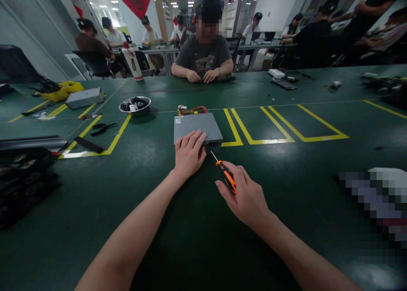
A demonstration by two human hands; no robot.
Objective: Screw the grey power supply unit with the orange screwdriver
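A grey metal computer power supply (197, 123) lies on the green table ahead of me, its socket side facing me and a bundle of coloured cables (193, 110) behind it. My left hand (190, 153) grips its near edge, fingers over the top and thumb down by the front face. In my right hand (246, 191) is a screwdriver (226, 175) with an orange and black handle. Its thin tip points up and left, close to the front of the power supply; I cannot tell if it touches.
To the left are a metal bowl (135, 106) of dark parts, pliers (103, 128), another grey box (85, 98) and a black pile (25, 181). A person (203, 49) sits across the table. A bottle (133, 63) stands far left; a phone (284, 84) lies far right.
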